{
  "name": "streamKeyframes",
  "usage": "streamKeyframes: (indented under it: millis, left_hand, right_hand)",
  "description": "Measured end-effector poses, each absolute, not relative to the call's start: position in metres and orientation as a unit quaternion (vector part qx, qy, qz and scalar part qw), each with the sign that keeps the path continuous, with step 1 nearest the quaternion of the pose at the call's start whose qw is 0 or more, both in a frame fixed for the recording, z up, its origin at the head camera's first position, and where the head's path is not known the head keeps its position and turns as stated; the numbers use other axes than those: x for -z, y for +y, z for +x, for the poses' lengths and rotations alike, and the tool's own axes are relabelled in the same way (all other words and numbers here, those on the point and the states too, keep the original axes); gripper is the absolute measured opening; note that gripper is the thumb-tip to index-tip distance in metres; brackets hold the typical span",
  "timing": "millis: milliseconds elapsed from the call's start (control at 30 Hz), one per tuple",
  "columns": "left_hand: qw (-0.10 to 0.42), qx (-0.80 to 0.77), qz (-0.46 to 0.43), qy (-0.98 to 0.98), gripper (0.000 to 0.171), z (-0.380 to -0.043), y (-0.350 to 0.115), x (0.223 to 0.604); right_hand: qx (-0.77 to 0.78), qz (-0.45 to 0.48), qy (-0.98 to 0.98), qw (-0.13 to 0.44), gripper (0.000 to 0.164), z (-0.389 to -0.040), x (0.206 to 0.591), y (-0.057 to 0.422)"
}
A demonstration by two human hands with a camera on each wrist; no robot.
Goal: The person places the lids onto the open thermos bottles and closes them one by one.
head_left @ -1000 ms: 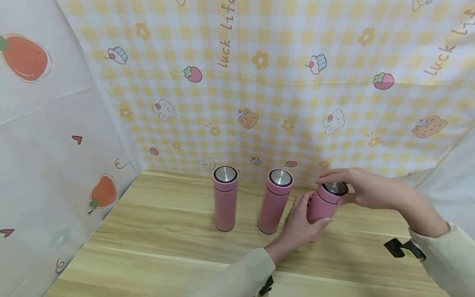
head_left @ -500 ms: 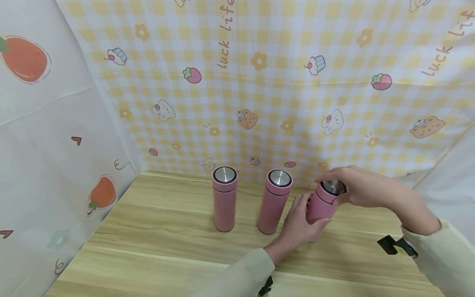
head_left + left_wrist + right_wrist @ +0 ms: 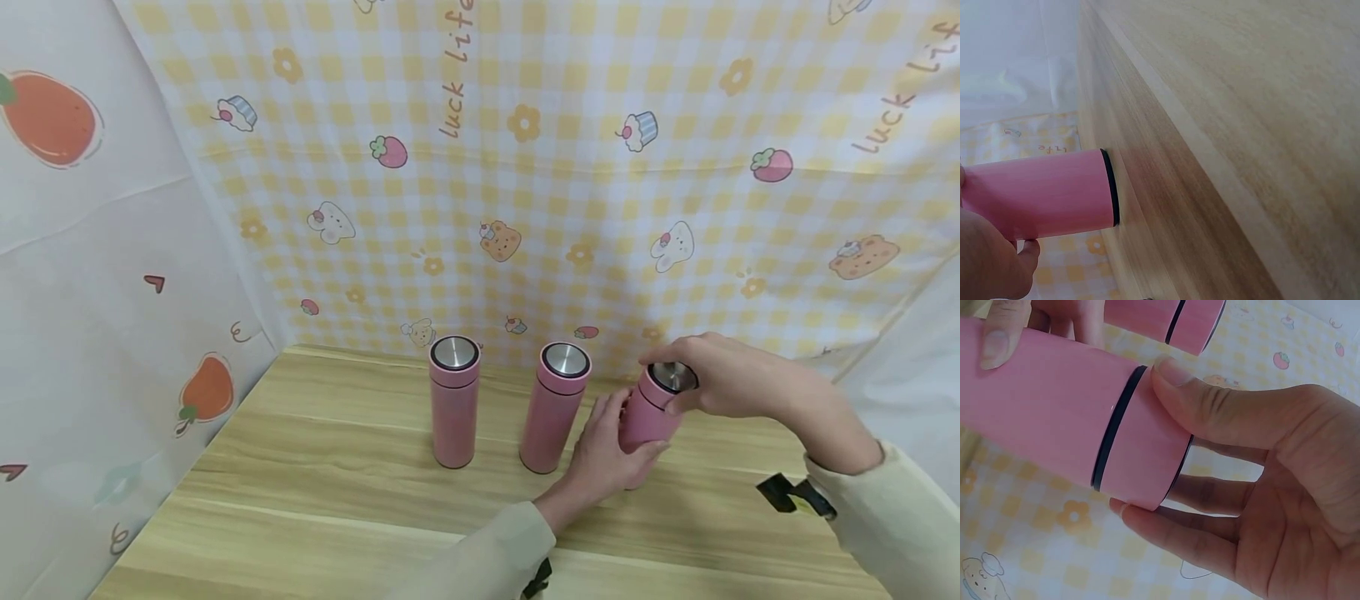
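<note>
On the right side of the table, a pink thermos flask (image 3: pixel 647 423) stands between both hands. My left hand (image 3: pixel 606 454) wraps round its body, fingers behind and thumb in front. From above, my right hand (image 3: pixel 738 379) grips the pink lid (image 3: pixel 1145 447) with its steel disc top. In the right wrist view the thumb presses one side of the lid while fingers curl along the other. A black ring separates lid and body. The left wrist view shows the flask's dark-rimmed base (image 3: pixel 1112 187) at the wooden surface.
Two matching pink thermos flasks stand upright to the left: a middle flask (image 3: pixel 553 421) close to my left hand, and a far-left flask (image 3: pixel 454 421). Behind the wooden table (image 3: pixel 322 467) hangs a yellow checked cloth (image 3: pixel 555 192), with a white cloth (image 3: pixel 97 292) at the left.
My right hand has turned a little on the lid, its thumb shifting leftward across the front and its wrist moving left. The left hand and the other flasks have stayed in place.
</note>
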State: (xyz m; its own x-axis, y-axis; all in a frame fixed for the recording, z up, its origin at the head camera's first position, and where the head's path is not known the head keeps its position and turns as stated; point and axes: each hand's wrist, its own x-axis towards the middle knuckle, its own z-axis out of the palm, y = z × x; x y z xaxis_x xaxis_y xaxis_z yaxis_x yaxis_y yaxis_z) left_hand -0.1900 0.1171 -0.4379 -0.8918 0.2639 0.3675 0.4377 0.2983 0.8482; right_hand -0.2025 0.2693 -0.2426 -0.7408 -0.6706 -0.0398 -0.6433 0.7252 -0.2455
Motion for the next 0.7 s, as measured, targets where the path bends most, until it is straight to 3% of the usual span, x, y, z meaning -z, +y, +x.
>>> streamKeyframes:
  millis: [700]
  left_hand:
    - [0.081, 0.543, -0.216, -0.807, 0.071, -0.1909, 0.1174, 0.4385]
  right_hand:
    - [0.079, -0.319, 0.943, 0.055, 0.047, -0.1998, 0.2404, 0.2589]
